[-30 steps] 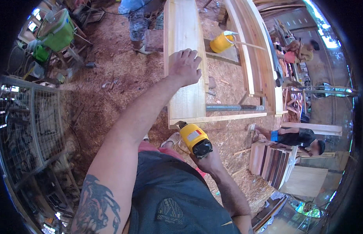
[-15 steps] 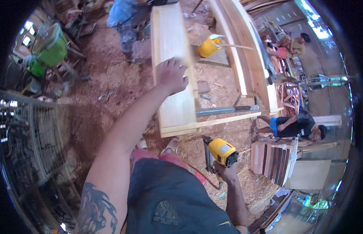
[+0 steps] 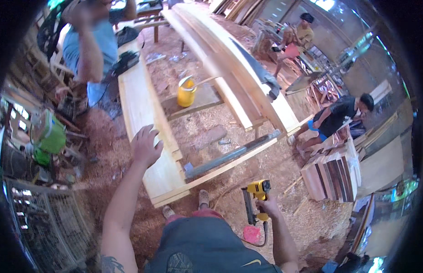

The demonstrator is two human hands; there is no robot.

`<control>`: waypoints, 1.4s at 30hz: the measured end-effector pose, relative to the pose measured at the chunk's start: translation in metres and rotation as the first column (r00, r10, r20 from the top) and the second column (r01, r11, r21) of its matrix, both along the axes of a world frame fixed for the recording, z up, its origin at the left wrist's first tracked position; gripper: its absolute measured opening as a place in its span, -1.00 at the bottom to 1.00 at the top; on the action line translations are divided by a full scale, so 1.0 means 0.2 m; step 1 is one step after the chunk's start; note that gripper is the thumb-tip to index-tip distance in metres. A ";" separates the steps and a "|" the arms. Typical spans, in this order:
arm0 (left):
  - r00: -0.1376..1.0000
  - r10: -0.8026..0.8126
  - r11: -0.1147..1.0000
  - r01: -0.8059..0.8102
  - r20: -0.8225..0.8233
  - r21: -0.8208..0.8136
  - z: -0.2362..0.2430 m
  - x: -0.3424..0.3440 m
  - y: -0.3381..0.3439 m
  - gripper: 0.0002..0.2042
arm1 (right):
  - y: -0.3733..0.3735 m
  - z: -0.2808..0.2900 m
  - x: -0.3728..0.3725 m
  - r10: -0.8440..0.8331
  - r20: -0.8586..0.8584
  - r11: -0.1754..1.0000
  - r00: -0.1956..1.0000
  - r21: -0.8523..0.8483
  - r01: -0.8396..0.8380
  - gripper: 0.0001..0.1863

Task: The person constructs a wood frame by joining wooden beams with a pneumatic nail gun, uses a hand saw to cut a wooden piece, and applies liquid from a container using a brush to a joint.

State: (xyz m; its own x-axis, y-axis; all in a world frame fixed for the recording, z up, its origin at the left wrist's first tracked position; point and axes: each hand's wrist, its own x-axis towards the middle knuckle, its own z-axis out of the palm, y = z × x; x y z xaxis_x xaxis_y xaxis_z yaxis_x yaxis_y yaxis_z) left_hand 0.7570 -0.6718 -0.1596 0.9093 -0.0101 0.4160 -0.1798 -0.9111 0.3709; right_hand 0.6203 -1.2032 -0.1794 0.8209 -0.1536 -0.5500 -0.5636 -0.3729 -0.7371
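Note:
My left hand [image 3: 146,148] is over the long pale board [image 3: 135,102], fingers apart and slightly curled; whether they touch it I cannot tell. In my right hand [image 3: 269,204] is a yellow-and-black nail gun [image 3: 257,187], held upright to the right of the board's near end, with its hose hanging below. A thin wooden strip [image 3: 222,163] crosses the near end of the frame, and a dark metal pipe [image 3: 234,153] lies just beyond it. A yellow container [image 3: 186,96] stands on a plank between the long timbers.
A co-worker in blue [image 3: 91,54] stands at the board's far left. Another person [image 3: 332,116] is at the right, near stacked boards [image 3: 327,177], and one sits behind [image 3: 302,38]. Long timbers [image 3: 234,77] run away from me. Green bin [image 3: 50,136] and wire cage [image 3: 47,209] flank me left.
The nail gun has moved rightward from the board's near end and turned more upright. My view has tilted toward the far end of the frame, showing more of the co-worker in blue.

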 end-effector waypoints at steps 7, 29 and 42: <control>0.999 0.011 0.998 -0.009 -0.039 0.069 0.10 -0.01 -0.04 -0.63 | -0.26 -0.28 0.49 -0.120 -0.042 0.929 0.992 0.348 0.127 -0.70; 0.945 0.254 0.939 -0.292 -0.206 -0.183 0.00 0.26 -0.52 -0.77 | -0.26 -0.71 1.58 0.019 0.127 0.291 0.992 0.948 -0.127 -0.51; 0.421 -0.498 0.548 -0.525 -0.758 -0.651 -0.76 0.86 -1.58 -0.58 | -0.04 -0.65 1.70 0.029 -0.006 0.087 1.000 0.996 0.004 -0.44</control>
State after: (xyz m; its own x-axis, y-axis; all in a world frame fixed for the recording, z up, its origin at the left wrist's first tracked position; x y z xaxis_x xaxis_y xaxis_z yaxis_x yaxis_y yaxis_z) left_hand 0.9297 -0.9882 -0.3110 0.6959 -0.1785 -0.6956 0.6770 -0.1602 0.7184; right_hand 0.9594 -1.2117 -0.3089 0.8041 0.5578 -0.2057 -0.5861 0.6856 -0.4319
